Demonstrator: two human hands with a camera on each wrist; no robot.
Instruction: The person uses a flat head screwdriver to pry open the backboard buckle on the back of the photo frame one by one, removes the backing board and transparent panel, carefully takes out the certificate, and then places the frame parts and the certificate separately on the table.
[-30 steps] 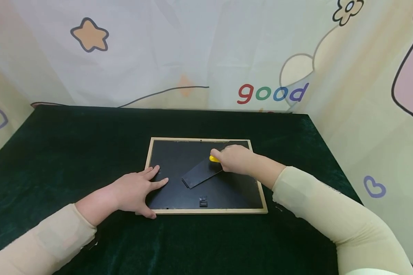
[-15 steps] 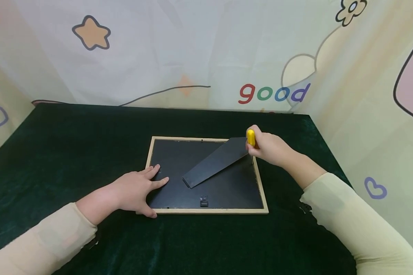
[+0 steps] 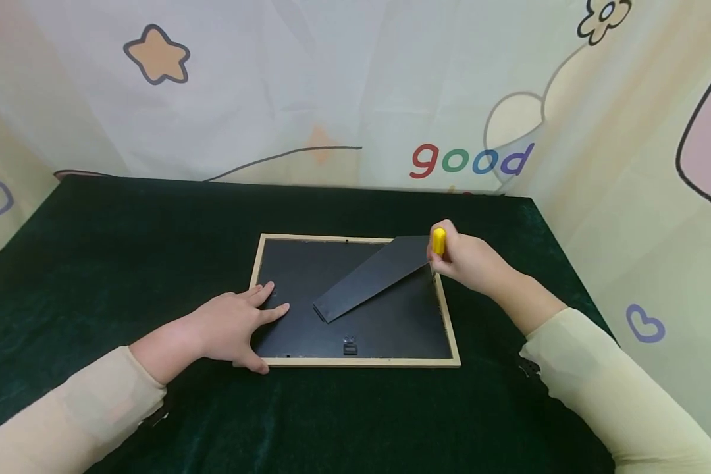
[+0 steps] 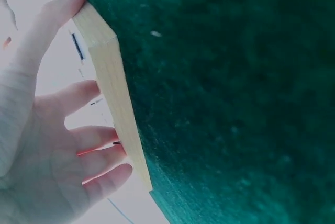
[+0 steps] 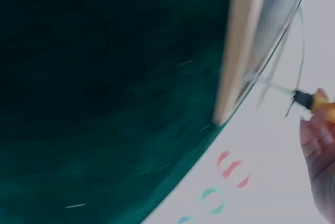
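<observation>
The right hand [image 3: 467,262] grips a yellow-handled screwdriver [image 3: 439,241] at two o'clock on the picture frame [image 3: 399,322]; the left hand [image 3: 231,327] rests spread at eight. The frame lies back-up, its easel stand [image 3: 370,282] slanting toward two, on green cloth [image 3: 130,263].

Cartoon-print curtains [image 3: 308,85] behind a cloth-covered table [image 3: 142,243] suggest a makeshift booth.

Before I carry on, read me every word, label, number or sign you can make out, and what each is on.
"good": multicoloured letters on the backdrop.
Below it, tips of more lettering, cut off by the table edge; unreadable.
Frame back: nothing legible; any marking by its small fitting is too small.
Yellow tool handle: no readable text.
</observation>
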